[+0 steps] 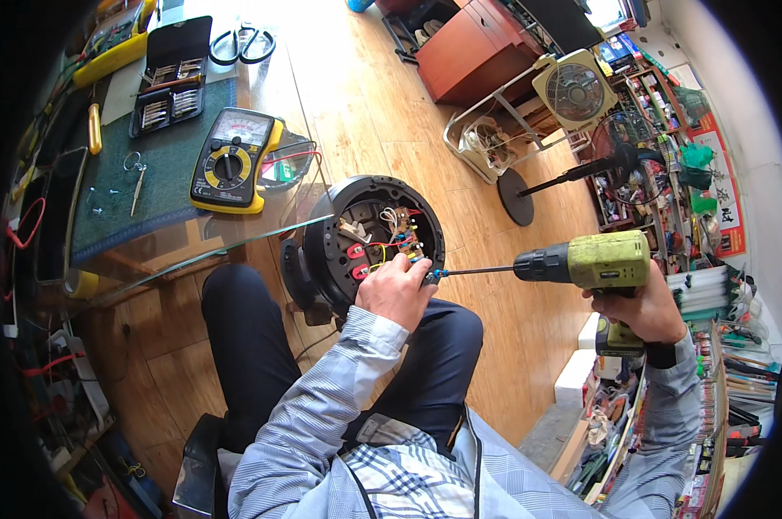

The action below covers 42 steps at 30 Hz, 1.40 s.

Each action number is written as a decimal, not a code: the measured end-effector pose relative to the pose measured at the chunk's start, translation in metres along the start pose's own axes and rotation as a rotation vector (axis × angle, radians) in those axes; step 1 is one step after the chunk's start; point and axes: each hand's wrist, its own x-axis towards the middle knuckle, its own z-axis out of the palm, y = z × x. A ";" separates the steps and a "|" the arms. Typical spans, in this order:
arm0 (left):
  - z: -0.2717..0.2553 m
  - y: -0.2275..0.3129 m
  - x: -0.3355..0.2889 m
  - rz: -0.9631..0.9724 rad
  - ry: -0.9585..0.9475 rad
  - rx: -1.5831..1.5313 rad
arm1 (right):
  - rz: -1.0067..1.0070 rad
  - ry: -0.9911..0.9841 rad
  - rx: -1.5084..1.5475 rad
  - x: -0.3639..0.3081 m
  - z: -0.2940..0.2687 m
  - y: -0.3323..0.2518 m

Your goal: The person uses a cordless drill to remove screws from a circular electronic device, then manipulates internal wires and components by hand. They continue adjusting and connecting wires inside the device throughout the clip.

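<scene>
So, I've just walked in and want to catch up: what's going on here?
The seated person's right hand holds a green drill. Its long bit reaches to the rim of an open, round black housing, and the left hand is there at the tip. Wires show inside. A yellow and black meter lies on the glass table.

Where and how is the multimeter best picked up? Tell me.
Take the multimeter by both long edges of its lower half, probably from above the near side: it lies face up, longer than wide, red lead beside its right edge.
</scene>
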 end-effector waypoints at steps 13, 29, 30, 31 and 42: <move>0.014 -0.007 0.001 0.043 0.072 0.015 | -0.011 0.196 0.253 -0.034 0.001 0.052; -0.021 0.049 -0.005 -0.385 -0.007 -1.490 | -0.132 0.325 1.338 -0.098 0.189 0.257; -0.020 0.057 -0.007 -0.374 0.018 -1.486 | -0.129 0.329 1.393 -0.098 0.200 0.258; -0.018 0.065 -0.009 -0.391 0.047 -1.478 | -0.137 0.332 1.447 -0.098 0.208 0.259; 0.033 0.131 0.009 -0.357 0.370 -1.342 | -0.160 0.528 1.559 -0.101 0.282 0.247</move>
